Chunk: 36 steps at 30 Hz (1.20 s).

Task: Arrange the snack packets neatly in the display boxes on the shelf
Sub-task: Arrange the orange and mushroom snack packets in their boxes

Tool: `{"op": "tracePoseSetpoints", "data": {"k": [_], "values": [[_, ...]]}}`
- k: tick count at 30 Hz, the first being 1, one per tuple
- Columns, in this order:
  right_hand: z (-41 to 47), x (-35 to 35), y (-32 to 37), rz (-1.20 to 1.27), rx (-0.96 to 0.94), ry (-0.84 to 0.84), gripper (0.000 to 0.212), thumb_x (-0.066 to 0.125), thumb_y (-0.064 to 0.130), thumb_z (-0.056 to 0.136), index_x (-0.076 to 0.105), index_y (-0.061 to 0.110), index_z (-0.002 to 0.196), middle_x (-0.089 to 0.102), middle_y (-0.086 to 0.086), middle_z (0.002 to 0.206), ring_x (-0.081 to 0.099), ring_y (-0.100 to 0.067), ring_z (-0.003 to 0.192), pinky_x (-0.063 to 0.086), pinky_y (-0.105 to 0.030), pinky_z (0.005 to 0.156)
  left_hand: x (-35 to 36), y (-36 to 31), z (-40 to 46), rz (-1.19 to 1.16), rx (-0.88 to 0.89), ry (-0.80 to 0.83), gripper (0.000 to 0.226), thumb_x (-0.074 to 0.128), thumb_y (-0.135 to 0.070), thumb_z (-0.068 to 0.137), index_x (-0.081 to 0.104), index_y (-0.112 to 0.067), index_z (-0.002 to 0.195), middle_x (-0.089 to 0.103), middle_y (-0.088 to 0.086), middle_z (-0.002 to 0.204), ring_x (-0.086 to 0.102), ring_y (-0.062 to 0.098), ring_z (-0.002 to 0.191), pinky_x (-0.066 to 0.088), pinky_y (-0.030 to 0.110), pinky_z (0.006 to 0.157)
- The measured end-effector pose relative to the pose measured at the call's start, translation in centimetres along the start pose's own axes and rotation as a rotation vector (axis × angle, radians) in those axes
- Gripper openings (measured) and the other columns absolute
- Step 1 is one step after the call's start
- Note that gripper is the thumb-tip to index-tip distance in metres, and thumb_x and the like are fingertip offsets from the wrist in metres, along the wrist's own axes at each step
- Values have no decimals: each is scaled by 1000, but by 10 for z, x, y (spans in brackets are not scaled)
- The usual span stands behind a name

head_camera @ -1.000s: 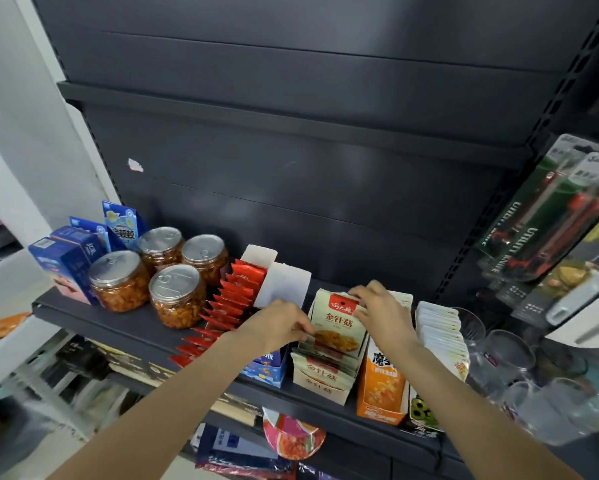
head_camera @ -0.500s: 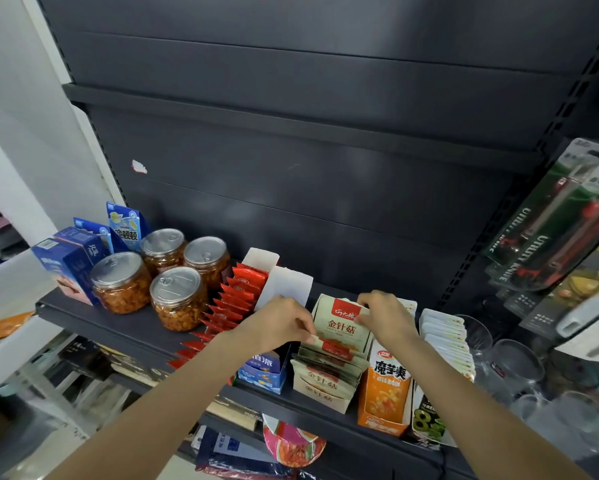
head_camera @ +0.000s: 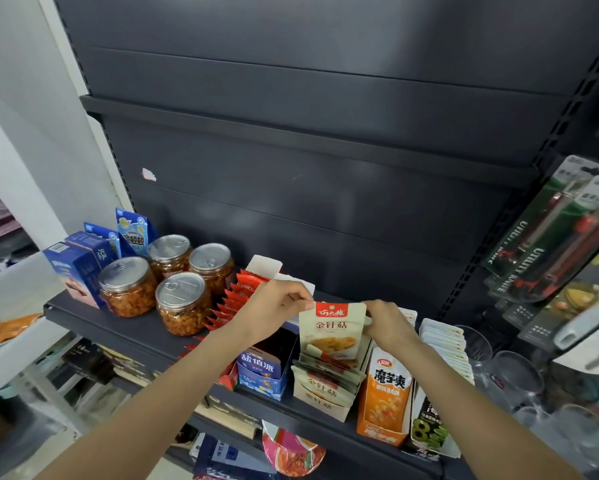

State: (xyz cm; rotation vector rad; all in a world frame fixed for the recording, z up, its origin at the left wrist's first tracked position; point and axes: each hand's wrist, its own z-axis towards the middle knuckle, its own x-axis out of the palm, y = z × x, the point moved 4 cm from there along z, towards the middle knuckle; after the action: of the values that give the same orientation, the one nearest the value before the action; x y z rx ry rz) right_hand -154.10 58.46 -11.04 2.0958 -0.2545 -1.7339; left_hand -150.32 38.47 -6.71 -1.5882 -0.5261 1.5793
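Note:
A beige snack packet (head_camera: 331, 330) with a red top band stands upright at the back of its beige display box (head_camera: 320, 400), above several packets lying flat in that box. My left hand (head_camera: 273, 310) pinches the packet's top left corner. My right hand (head_camera: 386, 323) pinches its top right corner. An orange display box (head_camera: 386, 396) stands just right of it, a blue box (head_camera: 263, 370) just left. Red packets (head_camera: 234, 303) stand in a row further left.
The dark shelf (head_camera: 118, 327) also carries several clear jars (head_camera: 183, 303) with metal lids and blue cartons (head_camera: 79, 268) at the left. A row of white packets (head_camera: 447, 351) and glass cups (head_camera: 512, 372) stand at the right. Packaged utility knives (head_camera: 550, 247) hang on the right.
Both hands have lifted the front beige packet upright and higher; it now stands with its top above the others. The view has shifted slightly.

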Motion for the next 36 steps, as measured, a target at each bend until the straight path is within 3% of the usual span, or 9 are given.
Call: {"op": "tracePoseSetpoints", "data": {"k": [5, 9, 13, 17, 23, 26, 31, 34, 36], "values": [[-5, -23, 4, 134, -75, -52, 27, 68, 16, 84, 66, 18, 110, 65, -2, 106, 60, -13, 98, 48, -26, 81, -8, -2, 3, -73, 15, -64, 12, 60, -14, 91, 66, -21, 82, 70, -5, 91, 66, 12, 91, 56, 33, 81], [-26, -62, 18, 291, -160, -328, 22, 55, 12, 92, 66, 20, 110, 61, 0, 103, 57, -9, 91, 41, -14, 76, -12, -15, 5, 11, 71, -107, 8, 60, -18, 91, 67, -20, 88, 68, -9, 89, 62, 7, 87, 51, 22, 79], [-44, -74, 45, 193, -323, -169, 32, 62, 21, 89, 61, 28, 120, 56, 9, 106, 53, -4, 98, 39, -15, 78, -14, -31, 5, 11, 133, -109, 9, 61, -18, 90, 67, -23, 85, 66, -13, 84, 60, 2, 81, 47, 16, 76], [-50, -83, 54, 230, -322, -221, 12, 64, 20, 88, 72, 22, 97, 65, 13, 91, 58, 1, 86, 43, -9, 73, -22, -44, 2, -134, 133, -170, 8, 63, -18, 89, 68, -22, 85, 68, -11, 82, 60, -1, 74, 47, 11, 72], [-66, -104, 41, 496, -284, -406, 19, 66, 15, 85, 70, 32, 77, 69, 19, 78, 63, 3, 80, 47, -13, 70, -21, -12, -6, -275, -374, -142, 41, 40, -41, 99, 64, -11, 109, 57, 1, 66, 51, 10, 54, 43, 13, 50], [-76, -110, 38, 663, -293, -443, 22, 65, 12, 86, 70, 32, 78, 71, 18, 78, 65, 2, 81, 53, -21, 72, -12, -8, -19, -483, -601, -2, 47, 38, -51, 96, 61, -14, 111, 66, 11, 79, 63, 19, 67, 52, 24, 64], [-92, -109, 38, 821, -313, -424, 20, 65, 7, 84, 74, 25, 86, 73, 8, 91, 65, -3, 92, 52, -23, 87, -10, -14, -18, -964, -520, -41, 33, 51, -31, 96, 59, -2, 110, 69, 22, 106, 70, 23, 92, 56, 27, 77], [-91, -104, 29, 699, -255, -457, 24, 66, 9, 83, 73, 32, 90, 62, 9, 111, 54, -2, 106, 40, -21, 96, -16, -15, -18, -957, -418, -108, 24, 54, -4, 93, 61, 0, 116, 64, 22, 116, 66, 22, 98, 56, 23, 79], [-90, -97, 24, 762, -191, -433, 29, 61, 6, 87, 73, 31, 93, 61, 4, 115, 56, -8, 108, 46, -28, 93, -23, -18, -22, -934, -350, -133, 34, 56, 2, 90, 60, -9, 121, 65, 19, 116, 64, 27, 106, 53, 31, 88]]}}
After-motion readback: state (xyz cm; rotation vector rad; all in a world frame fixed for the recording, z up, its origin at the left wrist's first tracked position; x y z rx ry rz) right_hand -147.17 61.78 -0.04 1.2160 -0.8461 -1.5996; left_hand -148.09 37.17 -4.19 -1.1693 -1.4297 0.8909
